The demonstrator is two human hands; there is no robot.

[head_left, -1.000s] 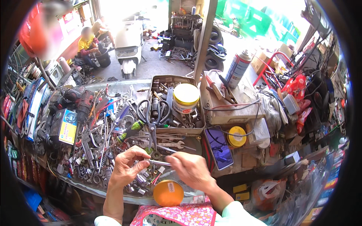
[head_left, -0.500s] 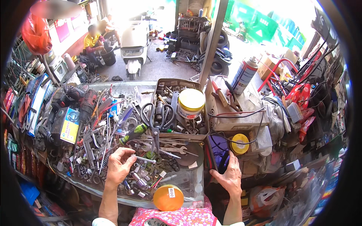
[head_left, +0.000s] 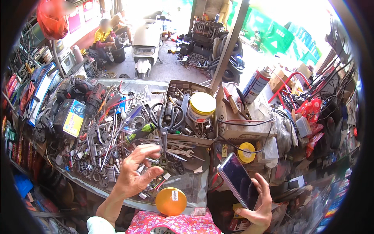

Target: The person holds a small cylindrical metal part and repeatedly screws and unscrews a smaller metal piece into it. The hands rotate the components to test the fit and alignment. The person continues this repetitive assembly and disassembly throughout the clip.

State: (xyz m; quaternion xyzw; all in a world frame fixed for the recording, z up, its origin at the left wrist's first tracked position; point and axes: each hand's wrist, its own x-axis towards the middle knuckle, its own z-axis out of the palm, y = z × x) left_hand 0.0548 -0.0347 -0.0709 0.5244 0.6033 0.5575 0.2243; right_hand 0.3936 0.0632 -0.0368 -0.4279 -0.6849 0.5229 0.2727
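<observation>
My right hand [head_left: 259,204] grips a smartphone [head_left: 238,181] at its lower right edge. The phone is tilted, its dark screen facing up. Above the cluttered bench, my left hand [head_left: 138,171] is curled with its thumb out; a thin silver rod like a bolt [head_left: 154,160] pokes from between the fingers, most of it hidden. Just beyond that hand lie a green-and-black handled tool [head_left: 141,132] and black-handled scissors [head_left: 164,134]. An orange round lid [head_left: 170,202] rests by the bench's front edge, right of my left wrist.
A metal tray [head_left: 191,136] of sockets and fittings holds a yellow-lidded tub [head_left: 201,106]. Right of it, a beige box [head_left: 245,128] carries pliers [head_left: 230,100] and a spray can [head_left: 256,85]. Loose hardware covers the bench's left. A scooter [head_left: 145,48] and a seated person [head_left: 103,41] are beyond.
My right hand has lifted the smartphone from the dark recess beside the bench and brought it nearer, to the right. My left hand has moved right, its rod now mostly hidden.
</observation>
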